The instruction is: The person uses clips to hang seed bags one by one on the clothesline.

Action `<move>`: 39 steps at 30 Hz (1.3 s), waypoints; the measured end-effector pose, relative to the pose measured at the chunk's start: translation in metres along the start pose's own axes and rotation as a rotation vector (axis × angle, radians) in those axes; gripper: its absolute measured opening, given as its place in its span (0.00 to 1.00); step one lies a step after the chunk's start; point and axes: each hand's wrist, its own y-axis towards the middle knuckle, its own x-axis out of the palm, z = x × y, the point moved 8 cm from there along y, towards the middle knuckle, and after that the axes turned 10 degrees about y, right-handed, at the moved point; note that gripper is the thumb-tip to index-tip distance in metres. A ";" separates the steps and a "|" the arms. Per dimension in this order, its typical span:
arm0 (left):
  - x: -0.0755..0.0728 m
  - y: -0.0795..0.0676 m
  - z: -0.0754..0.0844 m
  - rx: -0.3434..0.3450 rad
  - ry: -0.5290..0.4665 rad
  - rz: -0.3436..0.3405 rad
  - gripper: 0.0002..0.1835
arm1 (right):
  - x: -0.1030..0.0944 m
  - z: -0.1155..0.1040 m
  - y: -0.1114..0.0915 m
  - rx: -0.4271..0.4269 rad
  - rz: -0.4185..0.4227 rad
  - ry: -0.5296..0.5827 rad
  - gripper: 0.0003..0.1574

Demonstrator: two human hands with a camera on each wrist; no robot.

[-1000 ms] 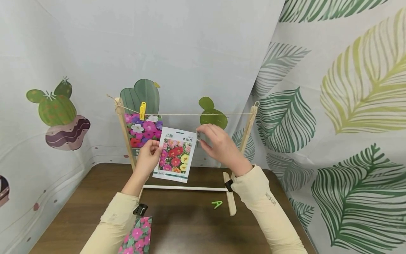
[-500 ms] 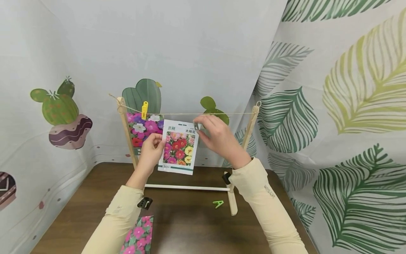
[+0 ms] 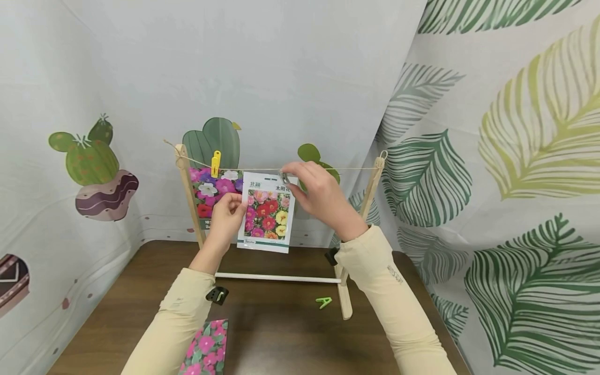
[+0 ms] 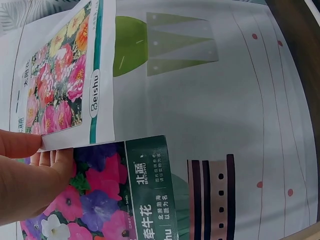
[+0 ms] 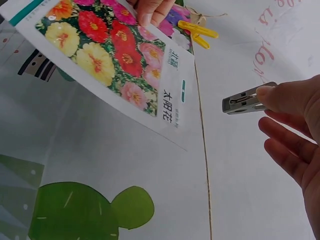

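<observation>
My left hand (image 3: 226, 223) pinches the left edge of a white seed packet (image 3: 267, 214) printed with red, pink and yellow flowers. The packet's top edge is close to a thin string (image 3: 353, 168) stretched across a wooden rack. Between thumb and forefinger, my right hand (image 3: 321, 194) grips a metal clothespin (image 5: 246, 99) near the packet's top right corner. In the right wrist view the clothespin is apart from both packet and string. Left of the held packet, a petunia-type packet (image 3: 206, 194) hangs from the string by a yellow clothespin (image 3: 215, 164).
The rack has a right wooden post (image 3: 370, 190) and a white lower rod (image 3: 281, 277). A green clothespin (image 3: 323, 301) lies on the brown table (image 3: 276, 328). Another flower packet (image 3: 206, 348) lies at the front left. Printed curtains hang behind.
The left hand has raised the held packet toward the string. My right hand has moved up and left with the metal clothespin, now closer over the packet's top right corner.
</observation>
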 end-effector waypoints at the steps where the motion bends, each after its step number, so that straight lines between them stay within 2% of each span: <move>1: 0.000 0.001 0.000 0.000 -0.004 0.000 0.10 | -0.001 0.000 0.002 0.000 0.003 0.003 0.18; 7: 0.002 0.003 0.000 0.006 -0.030 -0.003 0.10 | -0.005 0.008 0.009 0.014 0.026 0.034 0.17; 15: 0.002 0.004 0.004 0.001 -0.044 0.000 0.09 | -0.003 0.019 0.016 0.045 0.023 0.016 0.15; 39: 0.003 0.006 0.006 -0.019 -0.055 0.007 0.09 | 0.009 0.040 0.035 0.196 -0.004 0.015 0.10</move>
